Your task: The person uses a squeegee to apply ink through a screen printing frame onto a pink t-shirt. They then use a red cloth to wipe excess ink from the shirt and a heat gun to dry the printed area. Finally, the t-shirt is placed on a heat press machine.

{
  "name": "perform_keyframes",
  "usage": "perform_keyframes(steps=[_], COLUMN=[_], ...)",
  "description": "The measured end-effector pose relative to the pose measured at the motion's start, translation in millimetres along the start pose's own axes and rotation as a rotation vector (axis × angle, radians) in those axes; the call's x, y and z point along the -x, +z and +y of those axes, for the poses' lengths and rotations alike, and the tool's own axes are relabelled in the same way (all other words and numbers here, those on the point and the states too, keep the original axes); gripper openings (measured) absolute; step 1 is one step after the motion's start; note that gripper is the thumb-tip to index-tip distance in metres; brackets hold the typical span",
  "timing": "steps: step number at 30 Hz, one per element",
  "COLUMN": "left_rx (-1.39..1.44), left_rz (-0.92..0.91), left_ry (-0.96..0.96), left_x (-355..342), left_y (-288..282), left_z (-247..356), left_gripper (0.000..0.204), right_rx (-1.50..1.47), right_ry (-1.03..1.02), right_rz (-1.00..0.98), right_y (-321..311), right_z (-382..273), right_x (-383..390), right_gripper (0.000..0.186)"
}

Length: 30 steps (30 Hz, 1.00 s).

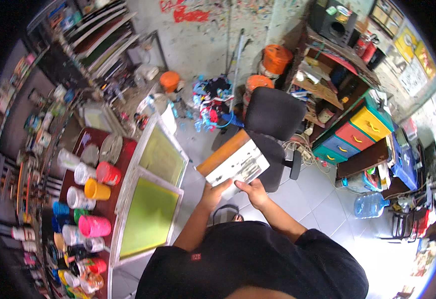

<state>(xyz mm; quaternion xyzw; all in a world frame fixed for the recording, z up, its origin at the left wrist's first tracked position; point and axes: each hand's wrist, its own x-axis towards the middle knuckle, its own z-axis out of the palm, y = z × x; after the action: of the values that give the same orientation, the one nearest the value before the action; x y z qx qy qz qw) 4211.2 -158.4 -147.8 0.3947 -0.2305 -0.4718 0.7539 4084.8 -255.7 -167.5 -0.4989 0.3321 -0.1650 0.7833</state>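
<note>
In front of my body I hold a flat, tilted panel (232,168). Its far edge is a brown wood-coloured band, and the rest is white with dark specks and a grey-black picture. Whether this is one board or a sheet lying on a board, I cannot tell. My left hand (215,194) grips its near left edge, thumb on top. My right hand (253,192) pinches the near right side, also thumb up. Fingers under the panel are hidden. Past the panel stands a black office chair (275,113).
To my left, framed screens (148,215) lean beside a dark red table crowded with paint tubs (95,225). Orange buckets (277,59) and a rag heap (212,97) lie ahead. At right are a colourful drawer unit (356,133), loose cables (300,149) and a blue water jug (370,206).
</note>
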Motion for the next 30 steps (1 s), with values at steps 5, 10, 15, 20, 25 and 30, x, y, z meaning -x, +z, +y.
perform_keyframes(steps=[5,10,15,20,25,30], left_rx=[-0.484,-0.866,-0.680,-0.537,-0.596,-0.650], left_rz=[-0.117,-0.223,-0.219,0.057,0.013,0.168], left_ry=[-0.143,-0.374,-0.135,0.007,0.146,-0.041], left_x=[-34.6,-94.7,-187.8,-320.2,-452.3,-536.6], left_y=[4.1,20.7,6.9,-61.6,-182.9,-209.3], left_z=[25.0,34.4,28.9,42.4,64.0,140.9], left_gripper=[0.039,0.048,0.060,0.062,0.051,0.043], right_rx=[0.153,0.561,0.534,0.695,0.843,1.120], right_ry=[-0.287,-0.107,-0.433,-0.794,-1.271,-1.405], right_rz=[0.058,0.032,0.185,0.630,0.908,1.178], right_y=[-70.2,-111.1,-118.3,-125.4,-141.9,-120.7], right_z=[-29.3,-60.1,-106.0,-233.9,-450.7,-674.2], right_x=[-2.0,-21.9,-87.1,-219.3,-377.0,-503.8], right_gripper=[0.040,0.022,0.026,0.022,0.025,0.025])
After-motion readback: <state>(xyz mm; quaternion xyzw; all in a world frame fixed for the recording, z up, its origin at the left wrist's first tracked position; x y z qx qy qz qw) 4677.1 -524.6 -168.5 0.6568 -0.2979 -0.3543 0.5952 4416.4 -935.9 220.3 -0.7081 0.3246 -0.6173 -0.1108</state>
